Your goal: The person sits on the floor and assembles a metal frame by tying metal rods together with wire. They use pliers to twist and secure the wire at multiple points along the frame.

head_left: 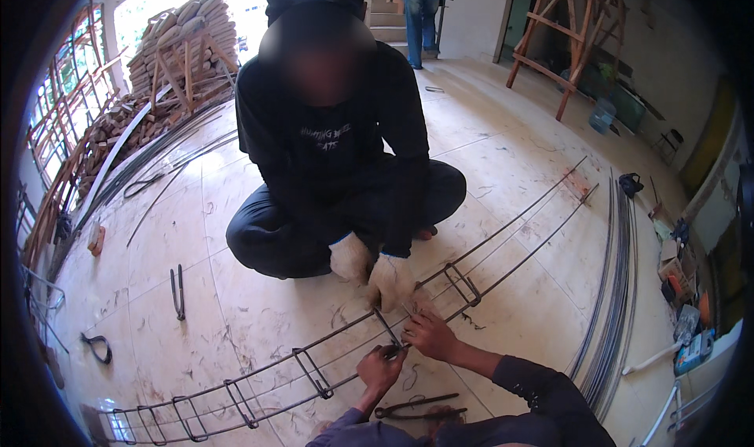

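A long cage of steel rebar [263, 382] with square stirrups [312, 372] lies across the tiled floor before me. My left hand [381, 366] is closed at the near bar, its fingers round the lower end of a stirrup [386, 327]. Just right of it, my right hand [430, 335] pinches at the same joint; what sits between its fingertips is too small to make out. Across the cage, a co-worker's gloved hands [381, 274] meet the upper end of that stirrup. Long-handled pincers [420, 408] lie on the floor close to me.
The co-worker [330, 164] sits cross-legged opposite. Loose rebars [616, 290] lie at right, near boxes and bottles [683, 321]. More pincers [179, 294] and a bent black loop [98, 349] are at left. Farther off are stacked sacks [177, 38], bricks [118, 137] and a wooden trestle [558, 34].
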`<action>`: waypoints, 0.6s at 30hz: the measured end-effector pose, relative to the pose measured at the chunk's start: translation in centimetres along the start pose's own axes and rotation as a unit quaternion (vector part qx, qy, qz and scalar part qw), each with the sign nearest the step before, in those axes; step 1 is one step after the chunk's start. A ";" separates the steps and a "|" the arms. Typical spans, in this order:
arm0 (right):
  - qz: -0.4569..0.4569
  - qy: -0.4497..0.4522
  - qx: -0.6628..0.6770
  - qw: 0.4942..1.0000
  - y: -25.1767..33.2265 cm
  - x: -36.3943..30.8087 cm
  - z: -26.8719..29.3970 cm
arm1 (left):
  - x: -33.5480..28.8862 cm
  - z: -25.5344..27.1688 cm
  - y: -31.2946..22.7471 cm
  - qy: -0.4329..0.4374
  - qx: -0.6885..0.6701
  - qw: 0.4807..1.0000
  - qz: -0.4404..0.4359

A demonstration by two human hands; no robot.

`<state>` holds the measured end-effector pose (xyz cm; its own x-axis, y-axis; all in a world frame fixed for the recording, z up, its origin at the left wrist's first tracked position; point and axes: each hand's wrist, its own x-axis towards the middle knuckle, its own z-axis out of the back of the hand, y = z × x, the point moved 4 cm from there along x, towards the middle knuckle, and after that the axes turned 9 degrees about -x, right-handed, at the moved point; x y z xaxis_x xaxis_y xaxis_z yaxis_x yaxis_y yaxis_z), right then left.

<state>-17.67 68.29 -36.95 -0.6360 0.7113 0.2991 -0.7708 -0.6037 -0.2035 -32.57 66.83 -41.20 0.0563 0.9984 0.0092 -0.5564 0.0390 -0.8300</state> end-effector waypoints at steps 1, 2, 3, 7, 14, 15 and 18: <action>-0.015 0.014 0.014 1.000 0.3 -0.7 -0.5 | 0.0 -0.2 0.0 -0.003 -0.005 1.000 -0.005; -0.020 0.011 0.019 1.000 0.4 -1.2 -1.0 | 0.0 -0.4 0.1 -0.001 -0.004 1.000 -0.004; -0.025 0.006 0.026 0.999 0.5 -1.3 -1.4 | 0.1 -0.5 0.3 -0.001 0.000 1.000 -0.002; -0.036 -0.037 0.020 0.998 0.9 -1.9 -1.8 | 0.1 -0.6 0.4 -0.004 0.006 1.000 0.011; -0.044 -0.021 0.085 0.995 1.8 -1.9 -1.5 | 0.1 -0.7 0.4 -0.031 0.010 0.999 0.010; -0.043 0.003 0.110 0.993 1.7 -1.8 -1.8 | 0.0 -0.7 0.5 -0.032 0.018 0.999 0.008; -0.043 0.036 0.154 0.986 1.2 -1.6 -3.1 | 0.1 -0.7 0.1 -0.020 0.027 0.999 0.002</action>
<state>-17.67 67.52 -40.60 -0.5782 0.7817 0.2337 -0.7815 -0.6129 0.1166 -32.04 66.86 -41.73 0.0208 0.9994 0.0287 -0.6005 0.0354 -0.7989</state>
